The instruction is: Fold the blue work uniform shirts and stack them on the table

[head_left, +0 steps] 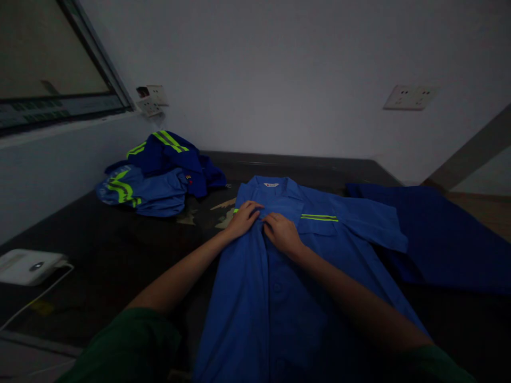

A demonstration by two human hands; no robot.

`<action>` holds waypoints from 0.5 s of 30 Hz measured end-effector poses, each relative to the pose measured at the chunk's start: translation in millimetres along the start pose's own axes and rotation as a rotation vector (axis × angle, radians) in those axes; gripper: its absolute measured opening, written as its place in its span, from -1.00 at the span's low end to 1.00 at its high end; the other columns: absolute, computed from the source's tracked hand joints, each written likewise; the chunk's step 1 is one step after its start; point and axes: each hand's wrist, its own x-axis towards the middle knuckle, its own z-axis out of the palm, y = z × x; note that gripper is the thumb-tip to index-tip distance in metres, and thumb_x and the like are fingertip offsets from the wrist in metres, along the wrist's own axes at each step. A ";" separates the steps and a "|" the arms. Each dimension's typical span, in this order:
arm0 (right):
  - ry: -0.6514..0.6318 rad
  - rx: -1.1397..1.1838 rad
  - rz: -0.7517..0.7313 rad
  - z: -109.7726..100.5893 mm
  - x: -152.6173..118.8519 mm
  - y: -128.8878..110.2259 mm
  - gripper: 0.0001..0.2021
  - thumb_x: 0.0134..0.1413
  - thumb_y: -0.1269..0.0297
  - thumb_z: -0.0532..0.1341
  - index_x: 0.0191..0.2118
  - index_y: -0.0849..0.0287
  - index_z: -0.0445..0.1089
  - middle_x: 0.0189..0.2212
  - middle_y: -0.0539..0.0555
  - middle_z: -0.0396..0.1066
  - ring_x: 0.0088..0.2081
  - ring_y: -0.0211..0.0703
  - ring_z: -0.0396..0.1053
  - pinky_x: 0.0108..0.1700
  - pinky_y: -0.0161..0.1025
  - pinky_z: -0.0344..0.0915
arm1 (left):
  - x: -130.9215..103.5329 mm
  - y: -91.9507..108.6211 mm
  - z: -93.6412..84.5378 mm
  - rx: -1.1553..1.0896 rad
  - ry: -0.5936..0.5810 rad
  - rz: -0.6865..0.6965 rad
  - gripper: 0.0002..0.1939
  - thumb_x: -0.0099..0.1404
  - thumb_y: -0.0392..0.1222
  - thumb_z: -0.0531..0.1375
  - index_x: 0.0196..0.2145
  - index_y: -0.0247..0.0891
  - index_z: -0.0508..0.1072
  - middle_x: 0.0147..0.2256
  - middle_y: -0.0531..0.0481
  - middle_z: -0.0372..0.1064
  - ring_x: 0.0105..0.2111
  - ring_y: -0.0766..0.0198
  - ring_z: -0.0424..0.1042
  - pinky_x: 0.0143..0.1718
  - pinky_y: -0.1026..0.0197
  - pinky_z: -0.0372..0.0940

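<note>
A blue short-sleeved work shirt [307,287] with yellow-green reflective strips lies on the dark table, collar at the far end, its right sleeve spread out. Its left part looks folded inward along the front. My left hand [242,219] is on the upper left chest, fingers curved and pinched at the cloth. Close beside it, my right hand [281,232] rests near the front opening below the collar, fingers bent down against the fabric, thumb and fingertips together at the cloth edge.
Crumpled blue garments [159,173] with reflective strips lie at the back left. A dark blue folded cloth [451,239] is at the right. A white device [32,267] with a cable sits at the left edge. Wall sockets [410,97] are above the table [303,164].
</note>
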 end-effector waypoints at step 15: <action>-0.071 0.049 0.142 5.3 -16.1 2.0 -0.71 0.29 0.28 0.02 0.01 0.22 0.37 -0.09 0.19 0.48 -0.05 -0.06 0.42 -0.04 -0.21 0.30 | -3.4 -12.5 -12.8 -0.216 -0.294 0.217 -0.80 0.30 -0.06 0.17 -0.25 -0.25 0.44 -0.23 -0.06 0.40 -0.15 0.19 0.39 -0.04 0.13 0.26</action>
